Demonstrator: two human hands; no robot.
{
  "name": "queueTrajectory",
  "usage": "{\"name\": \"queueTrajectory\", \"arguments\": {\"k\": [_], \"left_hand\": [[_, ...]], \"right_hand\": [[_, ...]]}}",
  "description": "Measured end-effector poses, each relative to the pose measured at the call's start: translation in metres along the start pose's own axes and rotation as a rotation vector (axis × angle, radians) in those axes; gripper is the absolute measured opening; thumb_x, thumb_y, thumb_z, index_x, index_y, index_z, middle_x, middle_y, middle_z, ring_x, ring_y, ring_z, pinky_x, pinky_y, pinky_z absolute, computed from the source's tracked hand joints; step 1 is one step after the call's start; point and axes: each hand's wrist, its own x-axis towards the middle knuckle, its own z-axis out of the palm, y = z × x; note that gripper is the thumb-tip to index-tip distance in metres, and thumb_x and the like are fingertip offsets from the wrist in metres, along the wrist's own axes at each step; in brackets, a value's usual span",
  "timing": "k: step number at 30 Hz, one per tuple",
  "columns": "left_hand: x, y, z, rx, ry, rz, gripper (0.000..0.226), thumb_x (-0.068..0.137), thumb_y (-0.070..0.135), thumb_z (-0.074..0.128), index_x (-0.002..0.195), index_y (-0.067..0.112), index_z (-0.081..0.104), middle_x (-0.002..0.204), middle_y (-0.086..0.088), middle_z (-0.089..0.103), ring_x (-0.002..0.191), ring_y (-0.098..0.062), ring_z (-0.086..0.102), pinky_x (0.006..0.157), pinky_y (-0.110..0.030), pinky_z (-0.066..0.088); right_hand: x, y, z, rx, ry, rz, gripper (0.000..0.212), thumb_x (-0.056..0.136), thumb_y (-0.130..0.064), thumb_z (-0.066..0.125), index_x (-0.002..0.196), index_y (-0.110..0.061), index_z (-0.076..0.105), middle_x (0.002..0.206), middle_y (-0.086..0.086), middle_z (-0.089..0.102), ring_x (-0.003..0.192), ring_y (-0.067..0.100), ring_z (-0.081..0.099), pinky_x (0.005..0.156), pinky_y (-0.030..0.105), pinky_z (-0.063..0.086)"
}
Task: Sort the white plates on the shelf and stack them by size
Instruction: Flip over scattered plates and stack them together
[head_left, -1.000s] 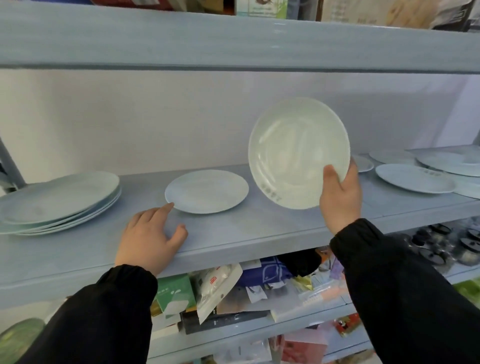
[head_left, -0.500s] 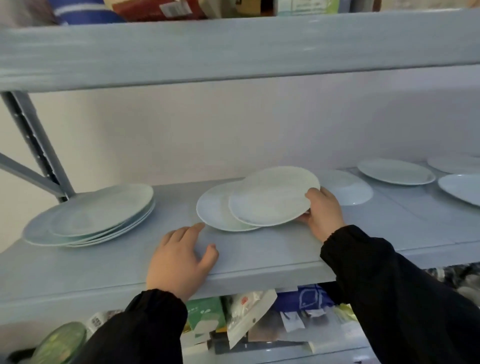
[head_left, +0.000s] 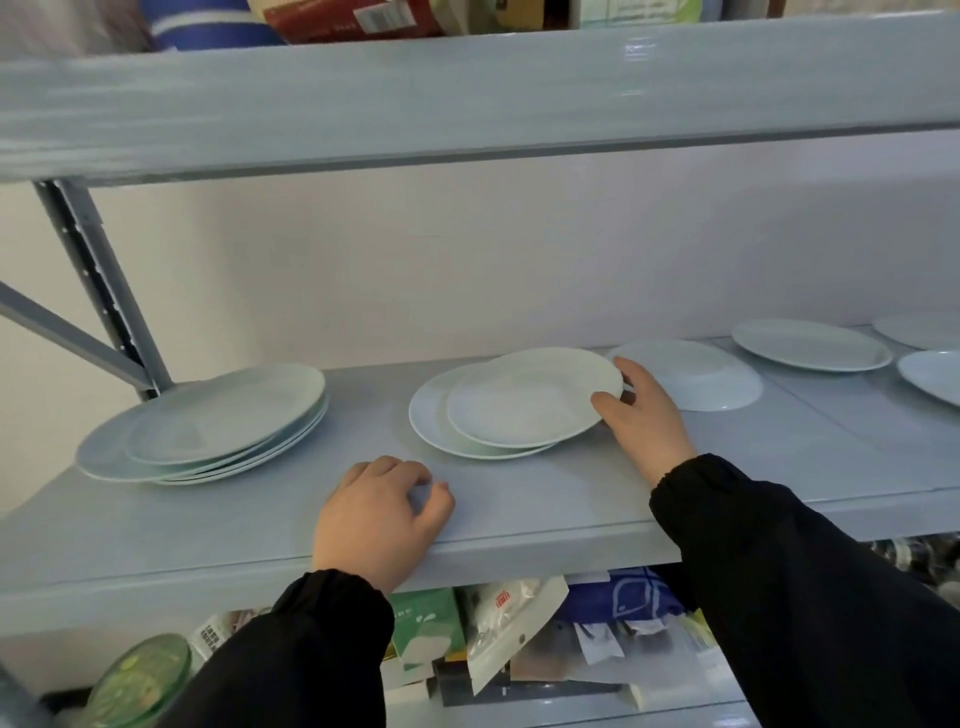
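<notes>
Pile (head_left: 208, 421): left of top plate (head_left: 530, 397)
Right grip (head_left: 644, 415): grasping top plate rim
Left grip (head_left: 379, 514): released, on shelf (head_left: 571, 499) before top plate

Premises assessed as a storeroom or shop stockroom. Grey metal racking (head_left: 467, 93) with a perforated upright (head_left: 98, 291) carries white plates (head_left: 810, 344) loose on one shelf (head_left: 519, 501), sealed packets (head_left: 511, 623) crammed on the tier below, and cartons (head_left: 358, 18) above.
</notes>
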Motion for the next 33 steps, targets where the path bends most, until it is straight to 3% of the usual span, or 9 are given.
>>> {"name": "queueTrajectory", "arguments": {"k": [8,11,13,16,20,24,29,33], "left_hand": [[0.002,0.001,-0.001,0.029,-0.011,-0.005,0.037,0.083,0.06,0.036,0.094,0.038,0.062,0.091,0.017,0.057,0.094,-0.012,0.048,0.074,-0.03,0.046],[0.004,0.001,0.0,0.04,-0.029,-0.011,0.036,0.083,0.06,0.036,0.096,0.038,0.062,0.092,0.016,0.058,0.095,-0.013,0.048,0.074,-0.031,0.046],[0.003,0.001,-0.001,0.051,-0.036,-0.019,0.036,0.083,0.059,0.037,0.096,0.037,0.063,0.093,0.016,0.058,0.095,-0.013,0.047,0.071,-0.031,0.045],[0.001,0.001,-0.002,0.038,-0.039,-0.028,0.039,0.082,0.059,0.034,0.097,0.038,0.063,0.094,0.017,0.058,0.094,-0.011,0.046,0.072,-0.029,0.043],[0.005,0.0,-0.003,0.032,-0.038,-0.019,0.042,0.08,0.06,0.03,0.096,0.038,0.063,0.092,0.018,0.057,0.092,-0.013,0.047,0.072,-0.03,0.044],[0.002,-0.001,-0.003,0.054,-0.03,-0.026,0.04,0.079,0.061,0.032,0.095,0.039,0.063,0.094,0.02,0.058,0.093,-0.012,0.049,0.074,-0.03,0.045],[0.004,-0.001,-0.004,0.08,-0.045,-0.031,0.037,0.078,0.062,0.033,0.093,0.044,0.061,0.097,0.024,0.058,0.093,-0.012,0.05,0.075,-0.032,0.046],[0.005,-0.002,-0.005,0.066,-0.045,-0.026,0.031,0.078,0.06,0.036,0.09,0.046,0.06,0.096,0.025,0.058,0.091,-0.012,0.052,0.078,-0.036,0.046]], "right_hand": [[0.001,-0.001,0.0,0.029,0.029,-0.032,0.035,0.092,-0.009,0.053,0.086,-0.044,0.053,0.095,-0.025,0.058,0.091,-0.002,0.059,0.097,0.041,0.05],[0.003,0.005,-0.001,0.077,0.087,-0.024,0.026,0.092,-0.013,0.053,0.1,-0.037,0.058,0.102,-0.022,0.059,0.102,0.006,0.059,0.102,0.045,0.047],[0.002,0.01,-0.002,0.074,0.122,-0.009,0.029,0.092,-0.015,0.053,0.12,-0.019,0.06,0.111,-0.006,0.064,0.107,0.015,0.06,0.104,0.045,0.045],[0.0,0.012,-0.005,0.064,0.178,-0.005,0.042,0.093,-0.02,0.053,0.135,-0.023,0.054,0.131,-0.004,0.057,0.118,0.01,0.054,0.107,0.034,0.041],[0.004,0.016,-0.015,0.079,0.259,-0.057,0.036,0.094,-0.02,0.054,0.129,-0.029,0.056,0.13,-0.006,0.054,0.117,0.004,0.051,0.098,0.024,0.038],[0.013,0.031,-0.05,-0.022,0.123,-0.12,0.034,0.095,-0.019,0.055,0.128,-0.029,0.056,0.131,-0.009,0.055,0.118,-0.001,0.052,0.091,0.015,0.038],[0.044,0.052,-0.139,-0.442,-0.119,-0.215,0.04,0.092,-0.021,0.062,0.129,-0.032,0.054,0.131,-0.012,0.051,0.121,0.005,0.05,0.103,0.033,0.044],[0.051,0.06,-0.199,-0.808,-0.307,-0.191,0.048,0.091,-0.039,0.061,0.138,-0.036,0.048,0.14,-0.013,0.046,0.13,0.009,0.043,0.102,0.023,0.032]]}}
